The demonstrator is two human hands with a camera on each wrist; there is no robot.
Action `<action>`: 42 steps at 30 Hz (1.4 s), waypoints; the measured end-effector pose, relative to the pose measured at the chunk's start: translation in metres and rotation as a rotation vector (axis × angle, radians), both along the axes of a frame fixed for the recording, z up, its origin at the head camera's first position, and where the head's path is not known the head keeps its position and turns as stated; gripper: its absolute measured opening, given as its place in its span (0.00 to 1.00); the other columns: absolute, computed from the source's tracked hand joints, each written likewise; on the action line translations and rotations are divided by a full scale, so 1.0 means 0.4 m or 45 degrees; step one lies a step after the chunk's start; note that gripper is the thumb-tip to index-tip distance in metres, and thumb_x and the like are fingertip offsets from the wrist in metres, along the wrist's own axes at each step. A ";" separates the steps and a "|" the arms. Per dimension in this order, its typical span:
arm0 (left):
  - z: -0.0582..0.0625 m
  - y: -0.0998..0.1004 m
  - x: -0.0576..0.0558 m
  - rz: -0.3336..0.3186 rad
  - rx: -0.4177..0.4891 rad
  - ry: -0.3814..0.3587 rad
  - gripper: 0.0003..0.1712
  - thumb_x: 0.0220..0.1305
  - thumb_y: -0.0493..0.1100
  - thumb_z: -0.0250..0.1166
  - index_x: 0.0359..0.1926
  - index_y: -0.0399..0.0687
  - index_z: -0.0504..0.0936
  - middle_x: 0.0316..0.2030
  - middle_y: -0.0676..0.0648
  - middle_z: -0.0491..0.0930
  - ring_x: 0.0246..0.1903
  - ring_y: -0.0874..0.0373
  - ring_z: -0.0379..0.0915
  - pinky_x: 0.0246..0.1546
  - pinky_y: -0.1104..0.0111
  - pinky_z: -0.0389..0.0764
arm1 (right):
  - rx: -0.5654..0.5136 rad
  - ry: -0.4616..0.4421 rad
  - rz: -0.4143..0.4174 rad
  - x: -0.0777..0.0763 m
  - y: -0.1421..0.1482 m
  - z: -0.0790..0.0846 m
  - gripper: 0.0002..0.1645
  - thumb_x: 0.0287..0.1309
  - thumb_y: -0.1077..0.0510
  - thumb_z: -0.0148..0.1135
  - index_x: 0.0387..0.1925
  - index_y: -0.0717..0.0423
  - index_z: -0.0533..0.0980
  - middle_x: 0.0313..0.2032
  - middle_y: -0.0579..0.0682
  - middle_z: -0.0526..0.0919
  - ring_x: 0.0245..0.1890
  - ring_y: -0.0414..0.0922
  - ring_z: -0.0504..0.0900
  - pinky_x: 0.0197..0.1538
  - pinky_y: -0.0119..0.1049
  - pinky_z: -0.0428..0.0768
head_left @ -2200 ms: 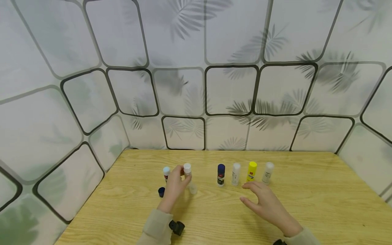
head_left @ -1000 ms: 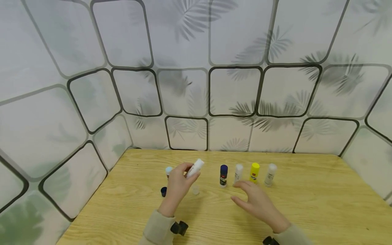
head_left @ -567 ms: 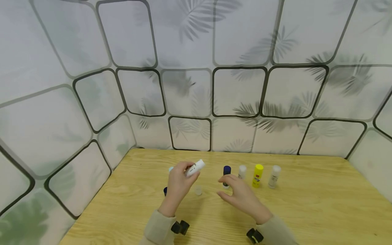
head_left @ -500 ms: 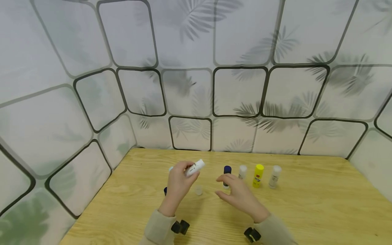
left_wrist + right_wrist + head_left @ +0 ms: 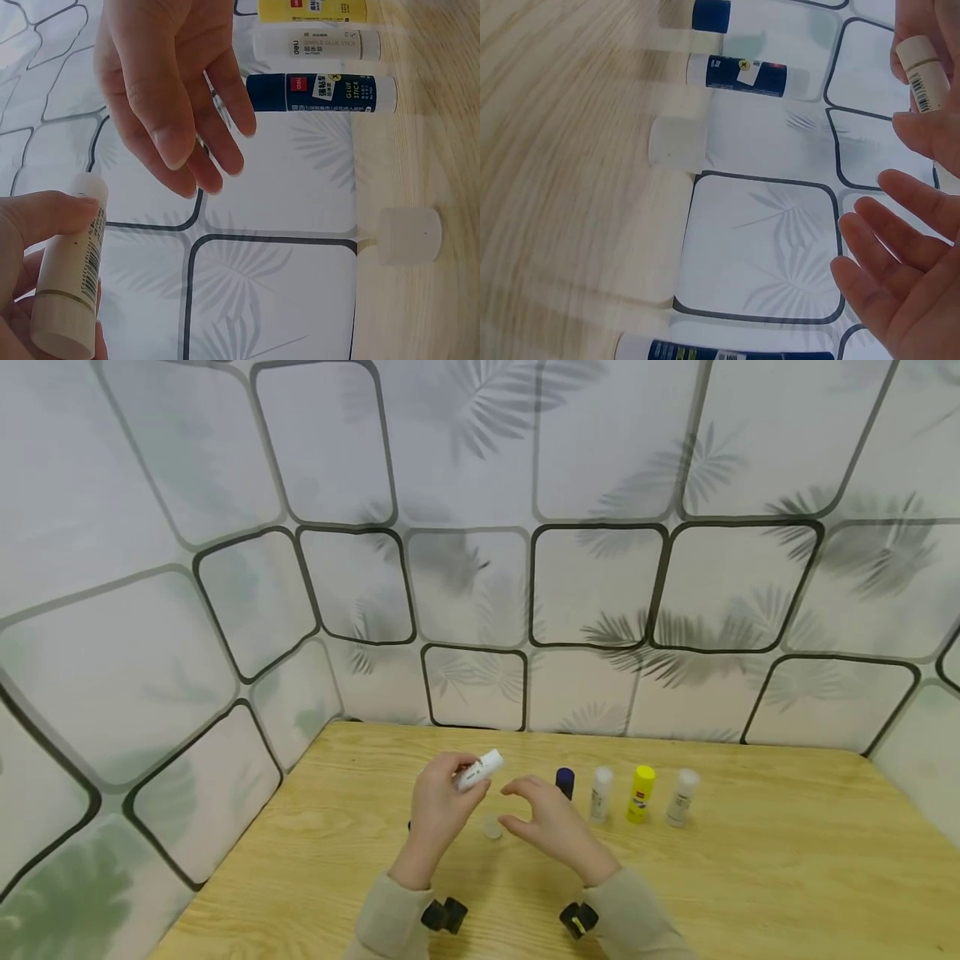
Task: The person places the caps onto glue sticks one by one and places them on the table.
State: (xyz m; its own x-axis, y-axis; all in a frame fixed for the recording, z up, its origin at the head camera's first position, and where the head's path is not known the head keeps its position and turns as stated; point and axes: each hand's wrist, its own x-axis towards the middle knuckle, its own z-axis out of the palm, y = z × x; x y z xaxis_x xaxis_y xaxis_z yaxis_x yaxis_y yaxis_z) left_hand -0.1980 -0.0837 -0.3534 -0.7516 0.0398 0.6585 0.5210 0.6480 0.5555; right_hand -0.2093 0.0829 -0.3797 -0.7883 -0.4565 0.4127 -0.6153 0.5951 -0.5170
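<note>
My left hand point(image 5: 441, 802) grips a white glue stick point(image 5: 480, 770), held tilted above the table; a barcode shows on its side in the left wrist view. My right hand point(image 5: 551, 822) reaches in beside it with fingers spread and nothing between them, its fingertips a short way from the stick. Below, between the two hands, a translucent white cap point(image 5: 492, 828) stands on the table. Behind my left hand, the right wrist view shows a navy glue stick point(image 5: 746, 75) with a pale uncapped end and a navy cap point(image 5: 711, 15).
To the right stand a navy glue stick point(image 5: 565, 782), partly hidden by my right hand, a white one point(image 5: 601, 795), a yellow one point(image 5: 641, 795) and another white one point(image 5: 682, 797). A patterned curtain point(image 5: 480, 568) closes off the back of the wooden table point(image 5: 787, 860).
My left hand has lifted the white glue stick off the table and tilted it. My right hand has moved left, from in front of the yellow glue stick to close by my left hand.
</note>
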 end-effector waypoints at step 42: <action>-0.002 -0.005 -0.003 -0.005 -0.021 -0.051 0.12 0.45 0.36 0.70 0.33 0.40 0.79 0.30 0.48 0.77 0.28 0.58 0.71 0.27 0.68 0.73 | 0.271 -0.337 0.169 -0.057 -0.064 -0.073 0.25 0.42 0.65 0.66 0.45 0.68 0.73 0.42 0.58 0.77 0.38 0.49 0.76 0.41 0.40 0.75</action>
State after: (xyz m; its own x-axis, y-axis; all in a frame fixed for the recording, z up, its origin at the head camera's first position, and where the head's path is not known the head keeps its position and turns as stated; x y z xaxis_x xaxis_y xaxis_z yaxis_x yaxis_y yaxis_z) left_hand -0.1993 -0.0857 -0.3542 -0.7770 0.0533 0.6273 0.5013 0.6551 0.5653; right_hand -0.2322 0.0572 -0.4091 -0.7829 -0.6160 0.0870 -0.5562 0.6304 -0.5415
